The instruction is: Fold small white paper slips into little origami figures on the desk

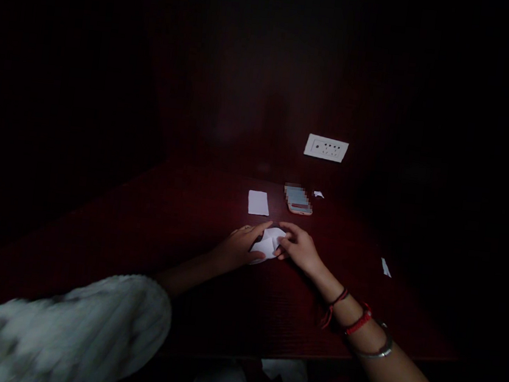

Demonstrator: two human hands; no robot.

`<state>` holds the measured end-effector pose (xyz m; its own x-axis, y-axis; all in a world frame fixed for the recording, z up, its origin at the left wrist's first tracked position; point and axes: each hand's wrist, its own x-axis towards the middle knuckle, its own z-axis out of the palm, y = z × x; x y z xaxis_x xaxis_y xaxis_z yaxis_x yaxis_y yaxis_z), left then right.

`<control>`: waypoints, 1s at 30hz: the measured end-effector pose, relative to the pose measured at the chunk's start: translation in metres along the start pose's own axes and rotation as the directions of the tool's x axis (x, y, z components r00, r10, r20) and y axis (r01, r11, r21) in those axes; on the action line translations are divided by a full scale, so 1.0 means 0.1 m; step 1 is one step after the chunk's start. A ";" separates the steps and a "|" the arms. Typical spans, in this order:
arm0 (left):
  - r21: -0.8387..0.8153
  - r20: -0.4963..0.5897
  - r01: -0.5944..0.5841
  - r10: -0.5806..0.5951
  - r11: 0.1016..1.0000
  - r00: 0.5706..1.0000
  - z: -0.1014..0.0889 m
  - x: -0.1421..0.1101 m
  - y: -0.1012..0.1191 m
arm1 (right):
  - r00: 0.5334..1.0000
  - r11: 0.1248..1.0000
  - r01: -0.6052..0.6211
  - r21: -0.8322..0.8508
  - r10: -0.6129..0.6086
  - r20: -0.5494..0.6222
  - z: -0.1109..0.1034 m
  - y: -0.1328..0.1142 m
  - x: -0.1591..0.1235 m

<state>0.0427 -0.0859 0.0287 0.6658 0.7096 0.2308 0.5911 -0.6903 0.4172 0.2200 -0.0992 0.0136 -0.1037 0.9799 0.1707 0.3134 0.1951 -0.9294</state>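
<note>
A folded piece of white paper (269,242) is between my two hands, just above or on the dark red table. My left hand (247,241) grips its left side, thumb along the lower edge and fingers along the upper one. On the right side, my right hand (298,247) pinches the paper with thumb and bent fingers, its index finger reaching over the top edge. Creases cross the paper's face. Its underside and some of my fingertips are hidden.
Beyond my hands lie a flat white paper sheet (258,203) and a phone (298,200). Small paper scraps sit near the wall (319,194) and at the right (386,267). A white socket panel (326,148) is on the wall. The table's front edge (236,355) is close to me.
</note>
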 end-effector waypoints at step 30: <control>0.134 -0.096 0.023 -0.010 0.991 0.995 0.08 -0.01 -0.03 | 0.996 0.998 0.023 -0.060 -0.017 0.091 0.01 -0.07 -0.03</control>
<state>0.0446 -0.0857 0.0202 0.6131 0.7266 0.3101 0.6618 -0.6868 0.3006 0.2167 -0.1032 0.0195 -0.1944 0.9684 0.1565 0.3673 0.2198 -0.9038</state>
